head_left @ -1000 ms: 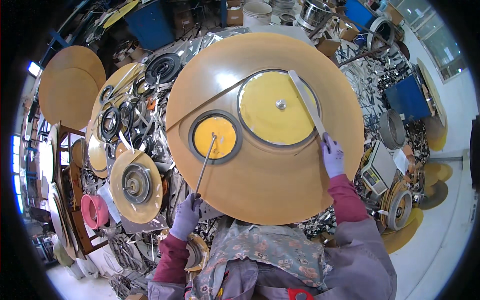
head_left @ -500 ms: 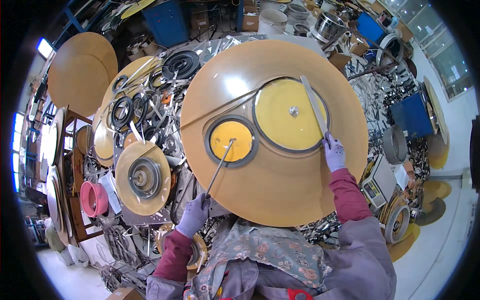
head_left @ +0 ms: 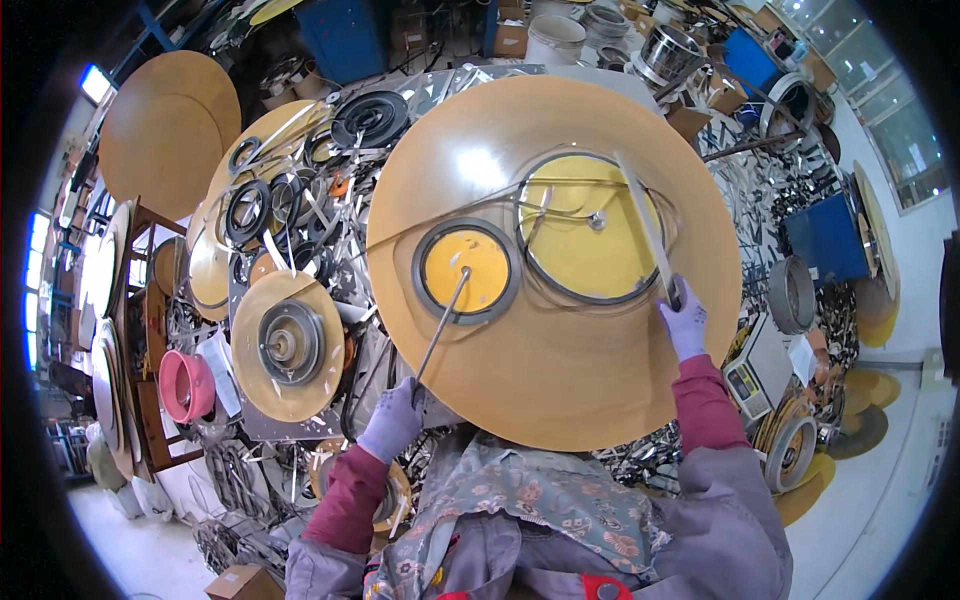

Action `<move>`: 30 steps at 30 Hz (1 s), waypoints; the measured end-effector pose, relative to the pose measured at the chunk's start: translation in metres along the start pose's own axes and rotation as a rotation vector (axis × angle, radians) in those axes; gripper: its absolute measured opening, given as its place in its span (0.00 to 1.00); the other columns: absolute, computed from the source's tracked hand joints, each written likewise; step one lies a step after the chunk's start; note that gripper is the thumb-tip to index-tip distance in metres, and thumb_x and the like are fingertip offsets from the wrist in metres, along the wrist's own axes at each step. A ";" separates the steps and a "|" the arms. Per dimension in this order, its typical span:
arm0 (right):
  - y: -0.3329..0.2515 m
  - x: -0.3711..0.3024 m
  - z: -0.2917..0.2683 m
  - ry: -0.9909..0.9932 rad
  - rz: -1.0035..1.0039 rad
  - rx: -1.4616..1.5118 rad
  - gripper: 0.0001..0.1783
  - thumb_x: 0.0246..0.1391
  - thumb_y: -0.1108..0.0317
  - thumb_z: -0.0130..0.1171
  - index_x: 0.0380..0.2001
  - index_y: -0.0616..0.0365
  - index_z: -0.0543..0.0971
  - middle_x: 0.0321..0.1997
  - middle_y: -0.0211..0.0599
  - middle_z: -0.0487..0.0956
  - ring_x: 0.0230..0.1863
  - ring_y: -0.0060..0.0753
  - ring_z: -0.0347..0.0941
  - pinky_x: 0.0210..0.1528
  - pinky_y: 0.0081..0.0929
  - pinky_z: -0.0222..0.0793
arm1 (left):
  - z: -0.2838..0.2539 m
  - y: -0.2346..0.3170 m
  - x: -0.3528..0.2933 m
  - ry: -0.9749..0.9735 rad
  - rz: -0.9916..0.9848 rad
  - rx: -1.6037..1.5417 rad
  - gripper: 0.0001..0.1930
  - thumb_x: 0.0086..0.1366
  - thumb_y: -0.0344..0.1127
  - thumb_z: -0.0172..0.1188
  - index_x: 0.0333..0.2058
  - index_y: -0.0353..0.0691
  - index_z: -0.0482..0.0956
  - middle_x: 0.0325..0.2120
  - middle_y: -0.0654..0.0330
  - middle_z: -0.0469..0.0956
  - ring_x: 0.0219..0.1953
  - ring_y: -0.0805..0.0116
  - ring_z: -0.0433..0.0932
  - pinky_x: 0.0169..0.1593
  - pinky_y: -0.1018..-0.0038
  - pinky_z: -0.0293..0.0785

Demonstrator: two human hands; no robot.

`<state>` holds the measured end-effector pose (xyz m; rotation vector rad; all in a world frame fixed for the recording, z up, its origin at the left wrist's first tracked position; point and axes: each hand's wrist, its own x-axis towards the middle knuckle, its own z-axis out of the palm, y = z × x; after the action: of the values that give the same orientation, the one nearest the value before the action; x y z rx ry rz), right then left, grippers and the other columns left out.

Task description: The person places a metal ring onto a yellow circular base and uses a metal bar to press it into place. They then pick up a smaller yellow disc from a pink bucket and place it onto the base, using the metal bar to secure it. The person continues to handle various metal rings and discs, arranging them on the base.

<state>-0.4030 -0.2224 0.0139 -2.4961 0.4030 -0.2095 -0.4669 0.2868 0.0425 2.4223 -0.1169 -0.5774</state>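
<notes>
A large tan round disc point(head_left: 560, 360) fills the middle of the view. Two yellow circles lie on it, a small one point(head_left: 465, 270) in a dark ring and a larger one point(head_left: 585, 230) edged by a thin band. My left hand point(head_left: 392, 420), in a purple glove, grips a thin metal rod point(head_left: 440, 325) whose tip touches the small yellow circle. My right hand point(head_left: 684, 320), also gloved, holds a flat metal strip point(head_left: 645, 225) that reaches across the larger yellow circle's right side.
Left of the big disc lie a smaller tan disc with a metal hub point(head_left: 288, 342), dark rings point(head_left: 368, 118), metal scraps and a pink bowl point(head_left: 185, 385). Another tan disc point(head_left: 170, 130) leans at far left. Blue bins point(head_left: 825, 240) and metal rings crowd the right.
The view has shifted so the big disc sits more to the right and lower. Both hands keep their tools in about the same places on the disc.
</notes>
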 end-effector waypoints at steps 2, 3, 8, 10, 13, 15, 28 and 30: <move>0.025 0.004 -0.006 0.020 0.018 0.222 0.31 0.49 0.68 0.63 0.57 0.62 0.70 0.39 0.44 0.80 0.33 0.35 0.76 0.37 0.33 0.72 | -0.002 0.000 0.001 0.001 0.010 -0.013 0.09 0.64 0.31 0.50 0.39 0.30 0.71 0.30 0.36 0.77 0.37 0.37 0.76 0.40 0.50 0.71; -0.010 0.010 -0.027 -0.080 0.264 0.411 0.25 0.51 0.68 0.61 0.54 0.64 0.73 0.33 0.34 0.79 0.28 0.23 0.74 0.31 0.24 0.69 | -0.005 -0.001 0.000 0.002 -0.013 -0.003 0.09 0.64 0.31 0.50 0.39 0.30 0.71 0.30 0.36 0.77 0.37 0.37 0.76 0.39 0.50 0.71; -0.138 0.056 -0.088 -0.046 0.050 0.884 0.17 0.59 0.63 0.57 0.47 0.63 0.78 0.29 0.29 0.78 0.24 0.18 0.71 0.27 0.18 0.66 | -0.008 -0.014 0.001 0.015 -0.008 0.023 0.08 0.64 0.32 0.50 0.37 0.32 0.70 0.26 0.37 0.76 0.35 0.37 0.76 0.38 0.50 0.70; -0.167 0.083 -0.088 -0.286 -0.077 0.526 0.17 0.59 0.61 0.57 0.45 0.64 0.79 0.31 0.31 0.79 0.26 0.21 0.73 0.31 0.19 0.70 | -0.015 -0.005 -0.007 0.003 -0.039 0.025 0.07 0.65 0.32 0.50 0.35 0.33 0.69 0.25 0.37 0.75 0.33 0.38 0.76 0.35 0.50 0.69; -0.211 0.120 -0.029 -0.317 -0.189 0.774 0.16 0.57 0.65 0.59 0.44 0.64 0.80 0.35 0.33 0.81 0.31 0.23 0.76 0.38 0.21 0.73 | -0.008 -0.008 -0.015 0.040 -0.011 -0.003 0.07 0.64 0.32 0.51 0.34 0.34 0.68 0.24 0.38 0.75 0.31 0.38 0.76 0.33 0.50 0.69; -0.221 0.154 0.019 -0.492 -0.262 0.803 0.16 0.54 0.67 0.61 0.44 0.64 0.81 0.37 0.33 0.82 0.32 0.23 0.77 0.39 0.21 0.74 | -0.001 -0.008 -0.016 0.058 -0.029 -0.024 0.06 0.63 0.31 0.51 0.34 0.34 0.68 0.24 0.39 0.75 0.31 0.38 0.76 0.33 0.50 0.69; 0.078 0.361 -0.072 0.276 -0.546 -0.365 0.18 0.52 0.53 0.61 0.42 0.50 0.81 0.32 0.49 0.81 0.28 0.53 0.76 0.34 0.45 0.70 | -0.002 0.020 -0.002 0.076 -0.164 -0.023 0.06 0.61 0.29 0.52 0.36 0.33 0.68 0.25 0.40 0.76 0.34 0.39 0.76 0.36 0.51 0.70; 0.137 0.323 -0.112 0.275 -0.168 -0.344 0.28 0.51 0.42 0.58 0.34 0.61 0.82 0.33 0.55 0.80 0.29 0.61 0.75 0.35 0.52 0.68 | -0.004 0.019 -0.007 0.103 -0.176 -0.003 0.07 0.62 0.30 0.52 0.35 0.33 0.68 0.25 0.40 0.76 0.34 0.39 0.76 0.36 0.51 0.70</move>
<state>-0.1580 -0.4955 0.0433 -2.8516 0.3644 -0.6008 -0.4699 0.2755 0.0594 2.4693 0.1420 -0.5281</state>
